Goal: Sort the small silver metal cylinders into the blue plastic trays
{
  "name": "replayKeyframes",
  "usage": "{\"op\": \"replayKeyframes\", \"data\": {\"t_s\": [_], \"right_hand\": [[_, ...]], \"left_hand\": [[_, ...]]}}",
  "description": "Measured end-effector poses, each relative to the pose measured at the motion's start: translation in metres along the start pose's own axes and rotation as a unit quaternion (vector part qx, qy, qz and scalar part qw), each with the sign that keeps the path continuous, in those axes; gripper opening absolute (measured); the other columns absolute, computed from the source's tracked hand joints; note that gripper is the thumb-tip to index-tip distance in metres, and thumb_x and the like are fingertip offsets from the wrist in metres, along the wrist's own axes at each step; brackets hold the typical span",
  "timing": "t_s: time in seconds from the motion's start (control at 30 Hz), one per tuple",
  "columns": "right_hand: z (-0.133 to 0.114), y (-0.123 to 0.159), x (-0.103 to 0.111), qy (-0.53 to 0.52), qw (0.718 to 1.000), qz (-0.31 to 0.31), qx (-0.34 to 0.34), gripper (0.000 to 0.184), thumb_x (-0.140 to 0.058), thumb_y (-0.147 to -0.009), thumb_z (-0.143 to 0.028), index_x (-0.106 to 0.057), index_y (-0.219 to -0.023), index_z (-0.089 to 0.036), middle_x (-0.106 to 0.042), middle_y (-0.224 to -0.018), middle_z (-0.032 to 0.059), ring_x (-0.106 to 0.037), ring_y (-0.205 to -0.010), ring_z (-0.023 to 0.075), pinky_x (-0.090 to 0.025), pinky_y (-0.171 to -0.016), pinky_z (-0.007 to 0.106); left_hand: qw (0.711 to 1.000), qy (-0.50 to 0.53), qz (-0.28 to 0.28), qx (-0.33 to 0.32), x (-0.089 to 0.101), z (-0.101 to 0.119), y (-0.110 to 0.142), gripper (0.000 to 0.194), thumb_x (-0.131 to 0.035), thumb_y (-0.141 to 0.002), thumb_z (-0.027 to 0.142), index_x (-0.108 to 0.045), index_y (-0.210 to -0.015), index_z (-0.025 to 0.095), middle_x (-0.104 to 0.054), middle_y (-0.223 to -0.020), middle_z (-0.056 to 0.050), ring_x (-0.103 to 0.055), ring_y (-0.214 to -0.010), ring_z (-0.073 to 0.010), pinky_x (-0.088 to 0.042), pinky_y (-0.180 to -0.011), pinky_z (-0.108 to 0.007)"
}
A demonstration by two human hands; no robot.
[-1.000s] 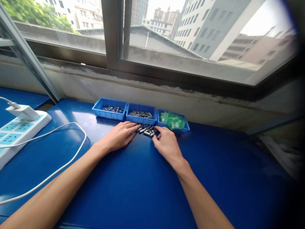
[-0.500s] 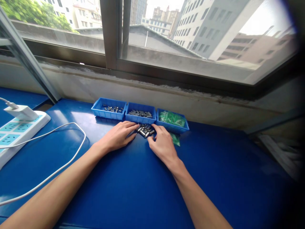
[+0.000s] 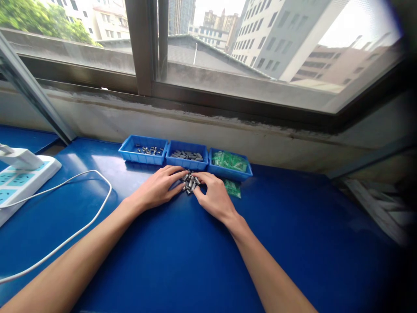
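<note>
A small heap of silver and dark oblong metal parts [image 3: 190,182] lies on the blue table, too small to name exactly. My left hand [image 3: 163,186] curves around its left side, thumb and fingers apart, fingertips at the parts. On the other side my right hand [image 3: 213,193] is cupped, with thumb and fingers spread against the heap. Neither hand grips a part that I can make out. Just behind the heap stands a blue bin [image 3: 187,163] of similar oblong metal parts. Green circuit boards [image 3: 232,188] lie on the table beyond my right hand.
Left of the middle bin, another blue bin [image 3: 143,158] holds small metal pieces. To the right, a third bin [image 3: 230,174] holds green boards. A white power strip [image 3: 32,187] with a plugged-in adapter and a white cable [image 3: 81,228] lies at left. The window wall stands behind.
My hands have drawn closer together, the right one moving left, and the metal parts between them are bunched into a tighter heap. The view has shifted slightly.
</note>
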State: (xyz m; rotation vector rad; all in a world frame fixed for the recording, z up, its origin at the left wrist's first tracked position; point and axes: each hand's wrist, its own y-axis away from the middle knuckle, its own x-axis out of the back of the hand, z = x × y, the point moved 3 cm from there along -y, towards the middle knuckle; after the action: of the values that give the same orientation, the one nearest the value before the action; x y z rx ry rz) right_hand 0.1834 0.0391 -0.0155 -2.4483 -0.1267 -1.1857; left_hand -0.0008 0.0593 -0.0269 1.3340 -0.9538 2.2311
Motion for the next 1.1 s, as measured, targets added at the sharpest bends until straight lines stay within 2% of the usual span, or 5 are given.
{"op": "replayKeyframes", "data": {"t_s": [0.1, 0.27, 0.43, 0.93, 1.1], "right_hand": [[-0.001, -0.002, 0.017, -0.009, 1.0, -0.007, -0.015, 0.04, -0.053, -0.084, -0.013, -0.066, -0.122, -0.016, -0.071, -0.12, 0.0071, -0.068, -0.099, 0.0185, -0.053, -0.093, 0.03], [0.008, 0.015, 0.056, 0.197, 0.972, -0.054, -0.118, 0.04, -0.057, -0.083, -0.017, -0.068, -0.122, -0.017, -0.072, -0.116, 0.0123, -0.064, -0.111, 0.032, -0.05, -0.098, 0.046], [0.021, 0.039, 0.056, 0.227, 0.963, -0.068, -0.128, 0.043, -0.055, -0.089, -0.017, -0.061, -0.132, -0.015, -0.061, -0.132, 0.0167, -0.057, -0.122, 0.0333, -0.047, -0.103, 0.047], [0.028, 0.043, 0.047, 0.152, 0.987, 0.053, -0.015, 0.029, -0.049, -0.096, -0.014, -0.069, -0.116, -0.015, -0.075, -0.108, 0.0108, -0.068, -0.099, 0.0263, -0.054, -0.092, 0.042], [0.03, 0.043, 0.063, 0.071, 0.981, 0.181, 0.006, 0.024, -0.052, -0.097, -0.021, -0.073, -0.108, -0.018, -0.076, -0.105, 0.0077, -0.071, -0.094, 0.0225, -0.055, -0.088, 0.036]], "left_hand": [[1.0, -0.012, -0.012, -0.011, -0.001, 0.006, 0.0, 0.052, -0.049, -0.098, 0.045, -0.051, -0.143, 0.02, -0.051, -0.146, -0.014, -0.048, -0.133, -0.029, -0.041, -0.112, -0.046], [0.999, -0.018, -0.029, -0.032, -0.001, 0.012, 0.0, 0.056, -0.053, -0.095, 0.052, -0.052, -0.143, 0.023, -0.05, -0.147, -0.014, -0.043, -0.136, -0.0323, -0.04, -0.111, -0.051], [0.998, -0.047, -0.017, -0.04, 0.0, 0.017, -0.002, 0.049, -0.048, -0.098, 0.047, -0.056, -0.14, 0.023, -0.052, -0.145, -0.013, -0.039, -0.139, -0.0335, -0.038, -0.112, -0.053], [0.991, -0.088, -0.054, -0.08, -0.018, 0.04, -0.007, 0.05, -0.041, -0.1, 0.048, -0.049, -0.145, 0.027, -0.043, -0.153, -0.012, -0.029, -0.146, -0.0355, -0.034, -0.114, -0.056], [0.992, -0.085, -0.054, -0.077, -0.018, 0.04, -0.007, 0.049, -0.041, -0.101, 0.047, -0.05, -0.145, 0.027, -0.046, -0.151, -0.012, -0.031, -0.144, -0.0349, -0.035, -0.113, -0.056]]}}
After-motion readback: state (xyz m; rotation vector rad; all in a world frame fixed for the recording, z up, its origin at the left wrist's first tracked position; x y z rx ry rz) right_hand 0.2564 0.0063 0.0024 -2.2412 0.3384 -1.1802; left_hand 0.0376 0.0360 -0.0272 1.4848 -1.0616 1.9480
